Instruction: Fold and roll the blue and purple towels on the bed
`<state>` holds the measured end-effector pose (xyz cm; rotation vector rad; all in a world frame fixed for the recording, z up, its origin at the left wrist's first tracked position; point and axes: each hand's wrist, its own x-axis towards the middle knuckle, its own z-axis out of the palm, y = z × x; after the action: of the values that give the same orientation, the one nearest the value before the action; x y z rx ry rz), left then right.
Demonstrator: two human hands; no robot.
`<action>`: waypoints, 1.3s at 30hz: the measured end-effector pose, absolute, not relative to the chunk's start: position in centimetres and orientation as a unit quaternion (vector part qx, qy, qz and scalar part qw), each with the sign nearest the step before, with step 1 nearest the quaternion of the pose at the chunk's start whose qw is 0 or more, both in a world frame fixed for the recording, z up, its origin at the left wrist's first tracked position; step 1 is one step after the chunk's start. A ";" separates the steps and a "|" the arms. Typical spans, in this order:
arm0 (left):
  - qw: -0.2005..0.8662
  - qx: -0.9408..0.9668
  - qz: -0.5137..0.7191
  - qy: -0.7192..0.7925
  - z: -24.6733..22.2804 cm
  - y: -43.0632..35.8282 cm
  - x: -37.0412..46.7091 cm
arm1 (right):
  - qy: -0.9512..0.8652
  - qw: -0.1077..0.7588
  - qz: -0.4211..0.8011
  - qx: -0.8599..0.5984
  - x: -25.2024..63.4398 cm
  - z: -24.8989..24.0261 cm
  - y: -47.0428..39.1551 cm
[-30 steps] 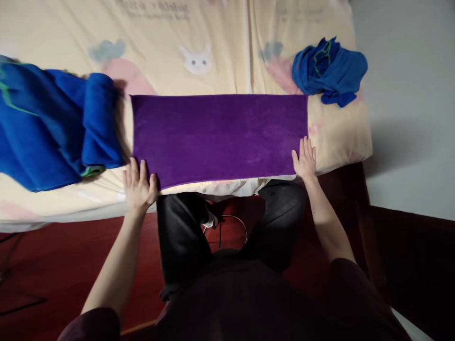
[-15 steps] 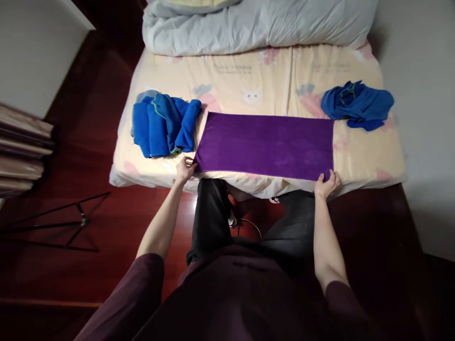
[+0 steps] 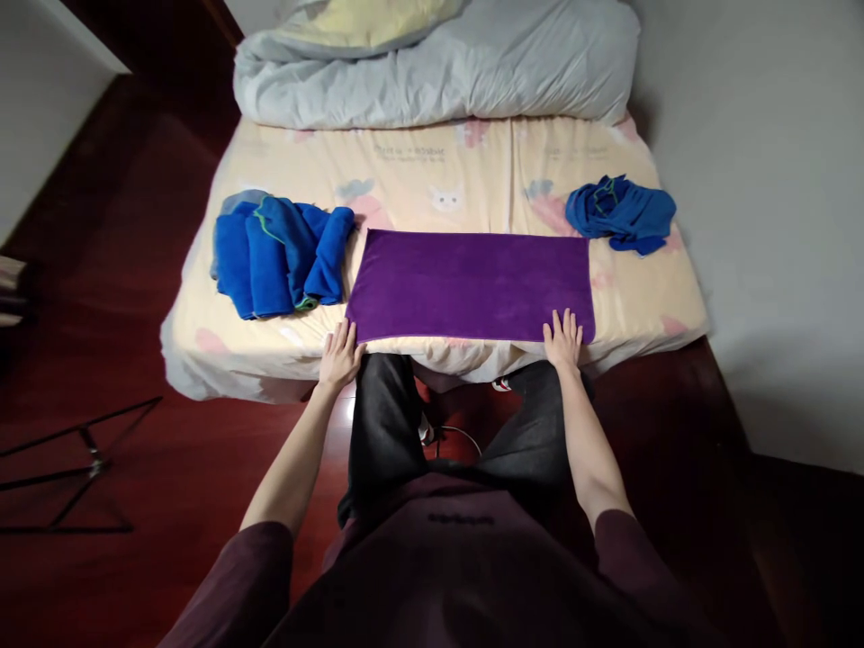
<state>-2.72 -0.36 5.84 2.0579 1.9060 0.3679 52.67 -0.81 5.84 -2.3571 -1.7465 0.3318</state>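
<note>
Left hand (image 3: 341,354) laid flat, fingers spread, nothing grasped, at near-left corner of purple towel (image 3: 471,284). Right hand (image 3: 562,339) likewise flat and unclenched, pressed on towel's near-right corner. Towel spread smooth along near edge of bed (image 3: 432,180). Folded blue towels (image 3: 280,255) stacked just left of purple towel, close beside it. Crumpled blue cloth (image 3: 622,214) placed beyond towel's far-right corner. Grey duvet (image 3: 438,67) bunched well beyond towel, at bed's far end.

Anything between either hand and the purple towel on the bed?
Nothing visible. The left hand lies flat at the near left corner of the flat purple rectangular towel, the right hand at its near right corner. The blue towel pile sits apart, to the left.
</note>
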 end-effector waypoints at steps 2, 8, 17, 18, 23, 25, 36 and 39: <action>0.163 0.708 0.125 0.676 5.1 -1.3 -3.2 | -0.553 0.096 0.116 -0.820 53.1 5.7 -0.6; 0.145 0.642 0.160 0.736 4.4 -6.4 -0.9 | -0.443 0.240 0.091 -0.859 49.9 6.8 -2.1; 0.186 0.685 0.137 0.691 2.9 -11.5 3.9 | -0.193 0.571 0.538 -0.590 34.1 5.1 -7.0; 0.183 0.688 0.129 0.690 3.0 -11.2 3.9 | -0.155 0.582 0.559 -0.570 33.2 5.1 -6.7; 0.188 0.685 0.086 0.698 4.0 -9.5 4.2 | -0.050 0.612 0.580 -0.536 31.8 5.0 -3.9; 0.188 0.682 0.073 0.703 4.4 -9.2 4.4 | -0.024 0.617 0.568 -0.544 31.8 4.9 -3.3; 0.183 0.677 0.073 0.709 4.4 -8.9 4.9 | 0.008 0.623 0.554 -0.553 30.4 5.3 -2.3; 0.168 0.683 0.093 0.705 4.6 -9.0 5.1 | 0.048 0.623 0.558 -0.545 30.2 5.5 -1.9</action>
<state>5.13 -8.98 4.59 1.9416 2.0056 0.2657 30.24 -1.86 5.55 -1.2525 0.1110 1.2821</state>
